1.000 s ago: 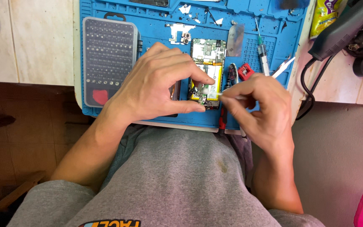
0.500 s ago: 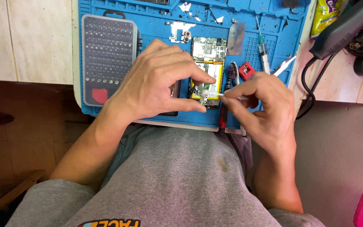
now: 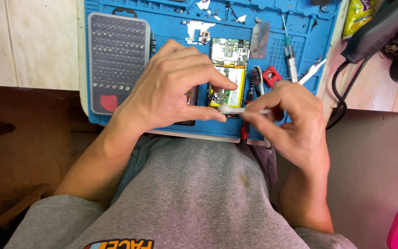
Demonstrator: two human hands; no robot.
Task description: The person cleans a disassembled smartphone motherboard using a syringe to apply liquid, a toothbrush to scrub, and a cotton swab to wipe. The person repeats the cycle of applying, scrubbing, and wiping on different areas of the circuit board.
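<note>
Opened phone [image 3: 229,74] lies flat on the blue mat [image 3: 171,18], back off, long axis running away from the body; circuit board at the far end, yellow battery in the middle, small board at the near end.

Left hand [image 3: 171,92] clamps the phone from its left side: thumb along the near bottom edge, index finger arched over onto the battery. Grasping the phone body, not lifting it.

Right hand [image 3: 286,120] pinches a thin white swab stick [image 3: 238,110] between thumb and fingers. Stick lies crosswise to the phone's long axis, tip pointing left and resting at the phone's near end, just beside the left thumb tip. Right hand sits to the right of the phone, off its edge; left hand is the one on it.

Around: clear case of screwdriver bits [image 3: 118,60] left of the phone, syringe [image 3: 290,53] and red small part [image 3: 270,76] to the right, metal pry blade [image 3: 259,39] beyond. Mat sits on the pale worktop [image 3: 38,41].
</note>
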